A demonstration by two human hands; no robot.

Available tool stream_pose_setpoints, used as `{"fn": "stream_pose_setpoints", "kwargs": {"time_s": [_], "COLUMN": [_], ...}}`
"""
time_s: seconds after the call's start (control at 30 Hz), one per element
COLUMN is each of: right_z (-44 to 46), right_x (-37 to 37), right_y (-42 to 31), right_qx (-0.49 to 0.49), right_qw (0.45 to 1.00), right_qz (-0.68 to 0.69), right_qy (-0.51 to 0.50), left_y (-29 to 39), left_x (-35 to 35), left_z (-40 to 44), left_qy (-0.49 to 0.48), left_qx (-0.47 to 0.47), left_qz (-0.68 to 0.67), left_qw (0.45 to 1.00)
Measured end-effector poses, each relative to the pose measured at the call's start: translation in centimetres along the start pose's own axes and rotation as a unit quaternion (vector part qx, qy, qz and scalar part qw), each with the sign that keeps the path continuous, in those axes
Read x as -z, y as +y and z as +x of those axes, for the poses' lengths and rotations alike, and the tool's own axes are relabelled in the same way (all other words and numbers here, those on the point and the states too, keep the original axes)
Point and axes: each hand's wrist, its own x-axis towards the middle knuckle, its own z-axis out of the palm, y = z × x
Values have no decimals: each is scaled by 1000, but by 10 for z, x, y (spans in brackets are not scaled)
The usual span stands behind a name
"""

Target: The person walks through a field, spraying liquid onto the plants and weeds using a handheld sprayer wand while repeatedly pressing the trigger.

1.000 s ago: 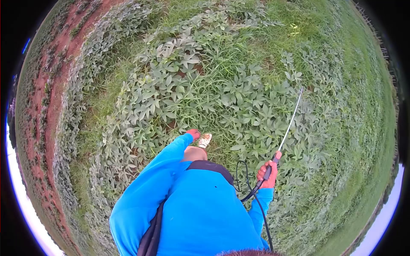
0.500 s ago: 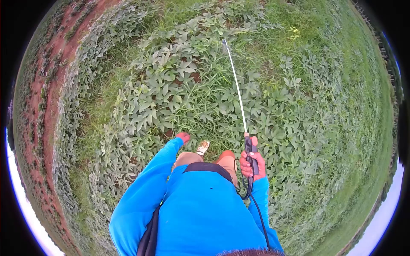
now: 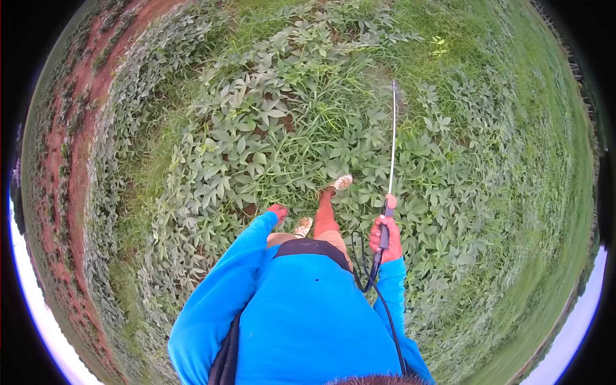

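My right hand (image 3: 385,239) is closed around the dark grip of a spray wand (image 3: 393,138). The wand's thin pale tube points forward over the leaves, and a faint mist shows around its tip. From the grip a black hose (image 3: 385,308) loops down and back along my right sleeve. My left hand (image 3: 278,212) is beside my left thigh, low over the plants. Its fingers look curled in; what they hold, if anything, is hidden.
Broad-leaved crop plants (image 3: 218,167) mixed with tall grass (image 3: 321,112) surround my legs. One shoe (image 3: 342,183) is stepping forward among the leaves; the other shoe (image 3: 303,227) is further back. Bare red soil (image 3: 80,147) with small plants runs along the left.
The wand has swung to the right, from pointing up-left to nearly straight ahead. My right foot has come forward into view. My left hand has shifted only slightly.
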Motion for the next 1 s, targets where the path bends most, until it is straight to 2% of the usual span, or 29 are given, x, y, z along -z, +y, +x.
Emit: {"fn": "stream_pose_setpoints", "kwargs": {"time_s": [0.13,0.33,0.4,0.47,0.53,0.57,0.6,0.67,0.7,0.73,0.77,0.8,0.83,0.87,0.9,0.97,1.0], "right_z": [5,12,15,14,12,11,11,15,19,22,23,25,29,39,52,53,54], "right_x": [35,68,81,85,81,76,72,69,53,35,16,5,16,34,41,11,-6], "right_y": [-25,-63,-70,-81,-87,-89,-90,-87,-79,-65,-49,-37,-36,-47,-54,-47,-47], "right_qx": [66,178,208,194,174,166,155,111,98,183,267,348,336,125,-94,-131,-156], "right_qw": [995,965,953,958,967,969,976,987,989,981,958,922,927,992,979,969,961], "right_qz": [31,55,72,93,127,123,123,117,111,49,-12,-72,-75,-27,22,24,23], "right_qy": [71,187,209,189,133,133,96,-2,-8,48,101,151,148,-17,-181,-206,-229], "left_y": [16,87,112,189,260,303,337,388,403,416,428,437,437,437,440,443,444], "left_x": [5,15,11,-3,-29,-37,-45,-45,-48,-45,-31,-31,-27,-24,-29,-44,-41], "left_z": [38,68,86,55,7,-37,-80,-169,-204,-237,-270,-291,-308,-321,-336,-356,-354], "left_qy": [-35,-49,-93,-113,-148,-166,-177,-118,-104,-117,-152,-113,-105,-98,-91,70,72], "left_qx": [34,-32,-74,-117,-215,-269,-358,-541,-646,-724,-774,-837,-857,-878,-878,-877,-878], "left_qz": [-21,-27,-96,-106,-175,-164,-172,-40,-77,-101,-67,-92,-92,-88,-83,-258,-256], "left_qw": [999,998,988,981,949,935,901,832,752,672,611,528,496,459,463,399,398]}}
